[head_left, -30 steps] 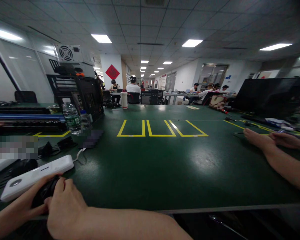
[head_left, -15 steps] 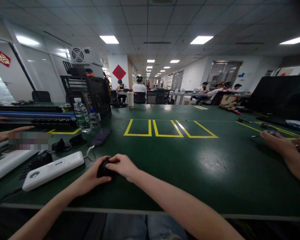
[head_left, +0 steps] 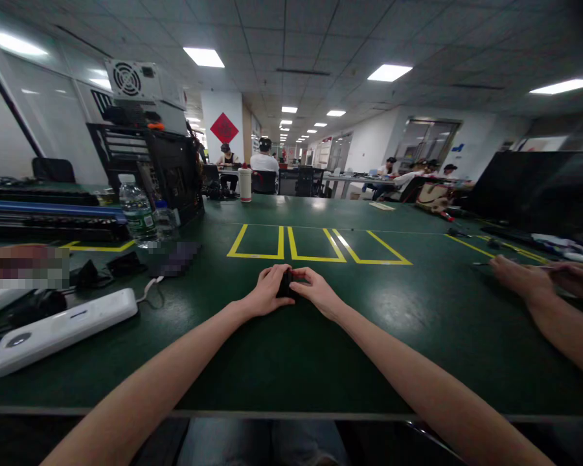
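Between my two hands is a small black object (head_left: 286, 283), mostly covered by fingers, so its kind does not show. My left hand (head_left: 268, 291) wraps it from the left, thumb low and fingers over the top. From the right, my right hand (head_left: 315, 292) pinches its side with thumb and fingers. Both hands are closed on it just in front of the yellow tape outlines (head_left: 315, 259) on the green table (head_left: 291, 349).
A white power strip (head_left: 63, 330) lies to the left, near black adapters (head_left: 92, 275), water bottles (head_left: 137, 217) and an open computer case (head_left: 170, 171). At the right, another person's hands (head_left: 525, 281) hold a thin tool. A dark monitor (head_left: 525, 194) stands behind them.
Both my hands have carried the black object from the left, beside the power strip, rightward and forward to the tape outlines. The view has turned slightly right.
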`<state>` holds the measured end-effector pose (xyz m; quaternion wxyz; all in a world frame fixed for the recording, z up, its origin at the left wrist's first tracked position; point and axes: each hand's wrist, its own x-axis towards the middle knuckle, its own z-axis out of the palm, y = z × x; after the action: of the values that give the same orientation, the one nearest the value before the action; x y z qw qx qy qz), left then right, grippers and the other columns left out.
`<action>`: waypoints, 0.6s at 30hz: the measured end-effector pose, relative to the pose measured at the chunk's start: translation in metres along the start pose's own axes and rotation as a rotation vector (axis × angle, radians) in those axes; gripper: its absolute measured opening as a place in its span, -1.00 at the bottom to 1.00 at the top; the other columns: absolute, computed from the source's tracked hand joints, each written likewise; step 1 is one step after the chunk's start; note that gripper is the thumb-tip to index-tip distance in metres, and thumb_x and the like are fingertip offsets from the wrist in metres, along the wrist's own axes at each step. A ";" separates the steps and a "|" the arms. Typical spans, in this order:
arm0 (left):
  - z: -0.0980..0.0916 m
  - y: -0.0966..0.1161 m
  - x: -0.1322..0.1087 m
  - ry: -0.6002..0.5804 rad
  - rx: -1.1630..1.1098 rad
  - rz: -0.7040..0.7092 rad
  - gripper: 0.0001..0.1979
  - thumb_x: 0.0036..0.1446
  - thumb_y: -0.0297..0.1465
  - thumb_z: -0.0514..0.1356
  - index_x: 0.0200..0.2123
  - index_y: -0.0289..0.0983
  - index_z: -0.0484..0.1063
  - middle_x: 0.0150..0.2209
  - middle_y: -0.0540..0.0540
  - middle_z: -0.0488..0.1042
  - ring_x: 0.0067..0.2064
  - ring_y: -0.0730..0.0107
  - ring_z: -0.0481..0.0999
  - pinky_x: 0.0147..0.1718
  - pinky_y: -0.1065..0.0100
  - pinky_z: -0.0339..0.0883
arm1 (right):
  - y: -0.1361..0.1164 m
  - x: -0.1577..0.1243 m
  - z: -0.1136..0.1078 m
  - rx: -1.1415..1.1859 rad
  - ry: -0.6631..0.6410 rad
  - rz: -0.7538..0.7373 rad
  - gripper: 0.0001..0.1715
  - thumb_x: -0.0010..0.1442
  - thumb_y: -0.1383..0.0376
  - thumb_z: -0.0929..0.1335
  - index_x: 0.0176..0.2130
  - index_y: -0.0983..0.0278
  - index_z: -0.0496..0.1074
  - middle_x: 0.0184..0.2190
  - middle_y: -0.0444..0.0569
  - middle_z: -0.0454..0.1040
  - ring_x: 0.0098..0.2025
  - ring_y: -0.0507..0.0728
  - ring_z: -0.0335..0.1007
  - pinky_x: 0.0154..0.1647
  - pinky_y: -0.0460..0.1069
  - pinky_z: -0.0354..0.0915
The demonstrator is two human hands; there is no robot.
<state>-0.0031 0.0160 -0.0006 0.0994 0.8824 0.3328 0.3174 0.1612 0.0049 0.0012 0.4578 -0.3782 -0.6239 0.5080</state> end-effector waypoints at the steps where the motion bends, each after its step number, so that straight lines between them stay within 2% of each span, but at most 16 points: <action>1: -0.003 0.003 -0.003 0.002 0.028 0.019 -0.33 -0.13 -0.25 0.21 0.02 -0.24 -0.03 -0.03 -0.16 0.16 0.05 0.16 0.13 0.05 0.08 -0.10 | 0.001 -0.002 0.002 -0.004 0.003 -0.018 -0.60 -0.10 0.32 0.36 -0.19 0.28 0.26 -0.17 -0.02 0.32 -0.14 0.07 0.29 -0.06 0.05 0.19; 9: -0.014 0.014 -0.012 -0.012 0.110 0.078 -0.38 -0.03 -0.21 0.11 0.06 -0.25 -0.08 0.01 -0.17 0.14 0.07 0.22 0.11 0.08 0.12 -0.13 | 0.001 -0.010 0.008 -0.046 -0.043 -0.079 -0.69 -0.06 0.30 0.33 -0.23 0.25 0.26 -0.20 -0.07 0.33 -0.13 0.09 0.30 -0.06 0.05 0.20; 13: -0.015 0.014 -0.012 -0.012 0.117 0.068 -0.40 -0.01 -0.21 0.08 0.07 -0.25 -0.09 0.02 -0.17 0.14 0.07 0.22 0.11 0.07 0.12 -0.12 | -0.003 -0.012 0.009 -0.065 -0.044 -0.062 -0.69 -0.05 0.28 0.33 -0.23 0.25 0.26 -0.18 -0.07 0.32 -0.15 0.10 0.32 -0.10 0.06 0.22; 18: -0.017 0.016 -0.014 -0.030 0.131 0.081 -0.32 -0.04 -0.19 0.11 0.09 -0.26 -0.13 0.05 -0.18 0.10 0.10 0.21 0.07 0.09 0.12 -0.14 | -0.007 -0.014 0.010 -0.016 -0.076 -0.027 -0.66 -0.09 0.28 0.35 -0.24 0.25 0.26 -0.19 -0.07 0.33 -0.16 0.10 0.33 -0.09 0.07 0.21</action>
<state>-0.0137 -0.0063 0.0117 0.0336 0.9044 0.3154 0.2853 0.1558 -0.0121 0.0051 0.4375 -0.3536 -0.6501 0.5108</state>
